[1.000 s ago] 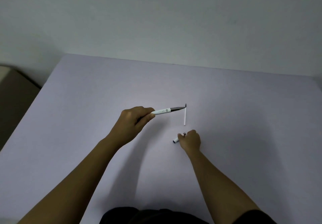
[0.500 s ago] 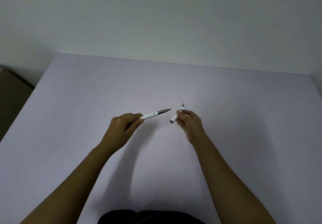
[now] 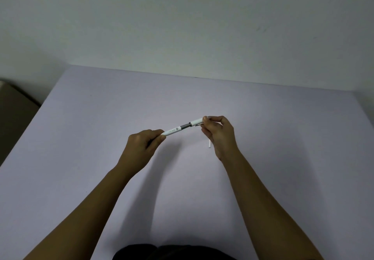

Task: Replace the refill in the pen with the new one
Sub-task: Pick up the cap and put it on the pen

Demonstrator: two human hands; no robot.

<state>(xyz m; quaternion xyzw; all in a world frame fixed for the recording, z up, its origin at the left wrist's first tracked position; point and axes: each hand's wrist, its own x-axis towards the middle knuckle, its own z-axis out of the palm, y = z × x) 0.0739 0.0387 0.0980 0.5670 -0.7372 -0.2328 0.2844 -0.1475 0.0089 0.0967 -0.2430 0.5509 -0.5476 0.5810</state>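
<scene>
Left hand (image 3: 141, 146) is closed round the white pen barrel (image 3: 173, 130), holding it up over the lilac table (image 3: 101, 118) with its grey end aimed right. My right hand (image 3: 219, 134) pinches the white cap (image 3: 196, 122), which sits right at that grey end. A refill (image 3: 209, 144) pokes out below my right fingers, mostly hidden.

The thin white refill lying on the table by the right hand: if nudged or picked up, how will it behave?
The refill is a slim, round tube, so a nudge would probably roll it across the smooth table. It looks very light and may flex slightly. Lying flat, it probably needs a fingertip pinch; the right hand hides most of it.
</scene>
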